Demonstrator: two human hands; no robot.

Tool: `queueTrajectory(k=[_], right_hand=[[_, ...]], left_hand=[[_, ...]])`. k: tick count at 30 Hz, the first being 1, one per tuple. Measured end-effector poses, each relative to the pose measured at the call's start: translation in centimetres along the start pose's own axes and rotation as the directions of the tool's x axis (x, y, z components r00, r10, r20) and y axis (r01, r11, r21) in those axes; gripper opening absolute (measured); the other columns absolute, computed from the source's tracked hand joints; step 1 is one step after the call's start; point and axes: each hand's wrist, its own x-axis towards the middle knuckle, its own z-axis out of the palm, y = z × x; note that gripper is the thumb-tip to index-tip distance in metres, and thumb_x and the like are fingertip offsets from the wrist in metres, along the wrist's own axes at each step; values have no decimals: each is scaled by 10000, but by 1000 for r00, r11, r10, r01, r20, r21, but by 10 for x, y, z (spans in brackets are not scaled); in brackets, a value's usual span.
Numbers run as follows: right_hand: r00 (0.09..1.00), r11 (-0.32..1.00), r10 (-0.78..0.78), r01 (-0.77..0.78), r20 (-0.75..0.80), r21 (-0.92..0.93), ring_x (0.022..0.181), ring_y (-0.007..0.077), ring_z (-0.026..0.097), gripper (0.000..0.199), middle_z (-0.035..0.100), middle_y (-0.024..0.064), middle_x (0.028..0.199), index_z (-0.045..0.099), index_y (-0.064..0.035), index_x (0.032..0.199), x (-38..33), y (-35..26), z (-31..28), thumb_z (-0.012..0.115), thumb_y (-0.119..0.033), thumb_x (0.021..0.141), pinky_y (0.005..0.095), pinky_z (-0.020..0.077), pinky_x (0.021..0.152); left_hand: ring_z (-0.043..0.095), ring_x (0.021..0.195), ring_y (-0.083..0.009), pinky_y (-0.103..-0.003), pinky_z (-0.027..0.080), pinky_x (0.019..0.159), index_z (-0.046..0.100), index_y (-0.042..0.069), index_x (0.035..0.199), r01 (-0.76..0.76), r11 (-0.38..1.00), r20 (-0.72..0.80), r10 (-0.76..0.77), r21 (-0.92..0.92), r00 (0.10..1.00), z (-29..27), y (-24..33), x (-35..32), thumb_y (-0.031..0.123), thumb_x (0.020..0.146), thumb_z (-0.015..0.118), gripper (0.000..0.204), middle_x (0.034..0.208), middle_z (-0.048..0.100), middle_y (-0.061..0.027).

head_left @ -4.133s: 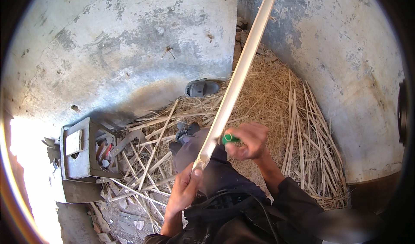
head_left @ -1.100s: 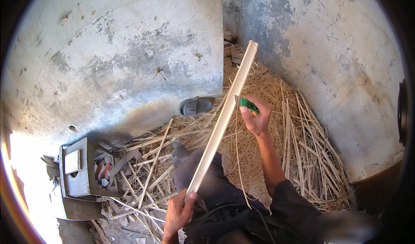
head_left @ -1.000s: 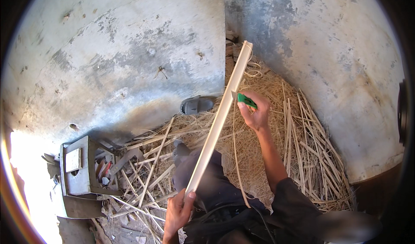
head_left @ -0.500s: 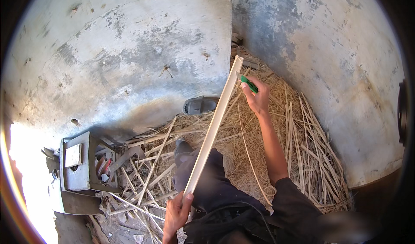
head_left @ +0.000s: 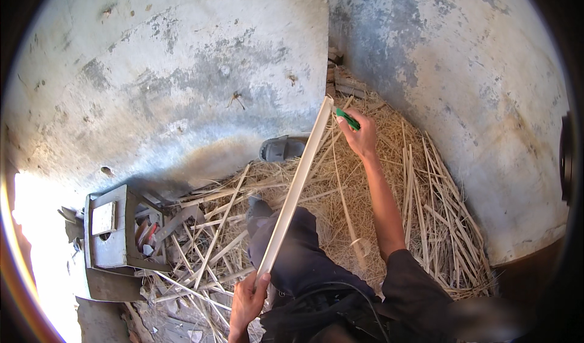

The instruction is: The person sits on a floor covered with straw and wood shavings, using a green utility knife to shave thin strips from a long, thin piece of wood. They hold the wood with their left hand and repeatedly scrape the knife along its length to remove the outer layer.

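My left hand [head_left: 248,297] is closed around the near end of a long, pale split-bamboo strip [head_left: 296,182], its thumb along the top. The strip slants up and away over my leg, with its hollow face showing. In my right hand [head_left: 363,137] is a green-handled utility knife [head_left: 348,119], held near the strip's far end. The blade is close to the strip's right edge; whether it touches is too small to tell. Below that hand a thin bamboo shaving [head_left: 342,188] trails down toward my lap, its lower part blurred.
Fine shavings [head_left: 328,227] cover the floor around my leg [head_left: 286,239]. Split bamboo strips [head_left: 441,221] are heaped on the right, and more lie crossed on the left. A battered box [head_left: 125,227] stands there. A dark grey shoe-like object [head_left: 283,148] rests by the stained wall [head_left: 182,69].
The bamboo strip's far end has come lower and nearer to me. My right hand and the knife have shifted slightly left. The long shaving hangs differently, its lower end now blurred.
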Motion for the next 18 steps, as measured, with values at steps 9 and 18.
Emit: queueTrajectory(k=[9, 18], right_hand=[[762, 761, 647, -647, -29, -50, 954, 247, 664, 605, 736, 131, 1170, 757, -72, 1252, -16, 171, -59, 575, -601, 1020, 401, 529, 872], [640, 683, 729, -706, 244, -188, 1133, 285, 695, 731, 718, 223, 1244, 652, -47, 1444, -158, 105, 10, 647, -625, 997, 483, 530, 1007]], left_hand=[[510, 562, -75, -308, 377, 502, 675, 5, 880, 177, 975, -5, -179, -132, 984, -20, -15, -21, 351, 1089, 634, 406, 583, 544, 2], [407, 628, -40, -265, 310, 529, 628, -26, 1157, 19, 896, -208, -123, -443, 970, -25, 29, 40, 145, 1069, 524, 219, 735, 491, 35]])
